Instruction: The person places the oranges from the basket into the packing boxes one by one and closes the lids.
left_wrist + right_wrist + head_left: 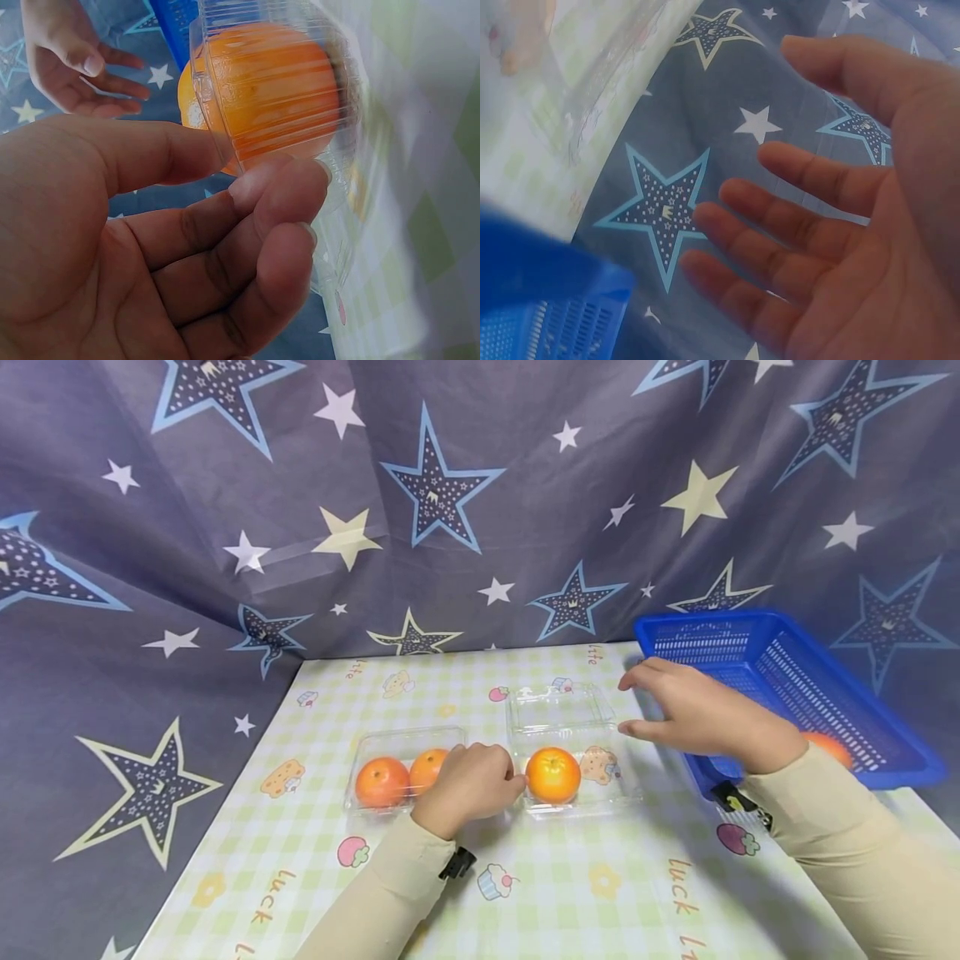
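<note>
A clear plastic clamshell box (618, 789) stands with its lid (558, 706) folded back, and an orange (552, 775) sits in its left half. At the box's left edge, my left hand (476, 785) pinches the rim between thumb and curled fingers; the left wrist view shows the thumb (176, 154) right against the plastic. My right hand (686, 706) hovers between the box and the blue basket, holding nothing. Its fingers (787, 217) are spread and relaxed in the right wrist view.
To the left is a second clear box (408, 739) with two oranges (382, 782) inside, one partly behind my left hand. A blue plastic basket (862, 702) stands at the right, with an orange fruit (828, 747) partly hidden by my right forearm. A star-patterned curtain (450, 577) hangs behind the table.
</note>
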`<state>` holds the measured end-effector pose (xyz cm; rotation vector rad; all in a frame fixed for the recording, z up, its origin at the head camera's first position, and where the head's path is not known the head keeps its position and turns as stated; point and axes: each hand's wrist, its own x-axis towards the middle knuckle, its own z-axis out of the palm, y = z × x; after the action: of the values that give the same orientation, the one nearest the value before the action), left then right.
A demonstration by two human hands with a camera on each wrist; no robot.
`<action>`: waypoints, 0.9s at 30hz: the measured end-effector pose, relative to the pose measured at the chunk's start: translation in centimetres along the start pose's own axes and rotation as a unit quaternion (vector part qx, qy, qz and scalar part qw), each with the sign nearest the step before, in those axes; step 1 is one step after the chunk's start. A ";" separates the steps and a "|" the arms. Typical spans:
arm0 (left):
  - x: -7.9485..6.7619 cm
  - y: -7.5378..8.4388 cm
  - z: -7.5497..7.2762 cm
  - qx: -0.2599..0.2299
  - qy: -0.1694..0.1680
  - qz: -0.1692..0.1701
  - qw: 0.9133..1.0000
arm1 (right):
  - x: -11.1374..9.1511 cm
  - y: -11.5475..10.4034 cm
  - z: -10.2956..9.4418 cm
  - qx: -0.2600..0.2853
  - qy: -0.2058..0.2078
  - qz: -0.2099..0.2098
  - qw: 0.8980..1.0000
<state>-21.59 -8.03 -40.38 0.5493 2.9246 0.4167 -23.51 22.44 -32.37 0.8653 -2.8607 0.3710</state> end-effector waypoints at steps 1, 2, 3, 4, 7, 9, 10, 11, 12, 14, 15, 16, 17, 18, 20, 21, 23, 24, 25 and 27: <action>0.0 0.0 0.0 0.001 0.000 0.000 1.000 | -0.1 0.1 -0.1 -0.002 0.001 -0.001 1.000; 0.0 0.0 0.0 0.002 0.000 0.000 1.000 | -0.1 0.1 -0.3 -0.004 0.001 -0.003 1.000; 0.0 0.0 0.0 0.003 0.000 0.000 1.000 | -0.1 0.2 -0.4 -0.006 0.002 -0.003 1.000; 0.0 0.0 0.0 0.002 0.001 0.001 1.000 | -0.2 0.3 -0.5 -0.008 0.002 -0.001 1.000; 0.0 -0.1 0.1 0.002 0.001 0.001 1.000 | -0.4 0.5 -0.9 -0.013 0.003 0.009 1.000; 0.0 -0.1 0.1 0.002 0.002 0.002 1.000 | -0.6 0.7 -1.1 -0.015 0.001 0.017 1.000; 0.0 -0.1 0.1 0.002 0.003 0.002 1.000 | -0.6 0.8 -1.2 -0.016 0.001 0.021 1.000; 0.0 0.0 0.1 0.002 0.003 0.003 1.000 | -0.7 0.9 -1.4 -0.018 0.000 0.023 1.000; 0.0 0.0 0.1 0.003 0.004 0.004 1.000 | -0.8 1.0 -1.5 -0.019 0.001 0.025 1.000; 0.0 0.0 0.1 0.004 0.005 0.005 1.000 | -1.0 1.3 -1.8 -0.023 0.000 0.028 0.999; 0.0 0.0 0.1 0.005 0.006 0.005 1.000 | -1.0 1.5 -2.0 -0.026 0.001 0.029 0.999; 0.0 0.0 0.1 0.005 0.006 0.006 1.000 | -1.1 1.6 -2.1 -0.029 0.001 0.030 0.999; 0.0 0.0 0.1 0.005 0.006 0.006 1.000 | -1.1 1.8 -2.2 -0.031 0.002 0.030 0.999; 0.0 0.0 0.1 0.005 0.005 0.006 1.000 | -1.2 1.9 -2.4 -0.033 0.002 0.030 0.999; 0.0 0.0 0.1 0.005 0.004 0.005 1.000 | -1.2 2.2 -2.6 -0.036 0.003 0.028 0.999; 0.0 0.0 0.1 0.004 0.005 0.005 1.000 | -1.3 2.3 -2.7 -0.038 0.004 0.028 0.999; 0.0 0.0 0.1 0.004 0.005 0.005 1.000 | -1.4 2.5 -2.8 -0.040 0.005 0.028 0.999; 0.0 0.0 0.1 0.006 0.006 0.005 1.000 | -1.5 2.6 -2.9 -0.041 0.005 0.029 0.999; 0.0 0.0 0.1 0.006 0.007 0.005 1.000 | -1.6 2.7 -2.9 -0.043 0.005 0.030 0.999; 0.0 0.0 0.1 0.007 0.008 0.007 1.000 | -1.8 3.0 -2.9 -0.045 0.004 0.034 0.998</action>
<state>-21.59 -7.98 -40.48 0.5708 2.9434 0.4056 -23.57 26.55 -30.47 0.7497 -2.8802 0.2497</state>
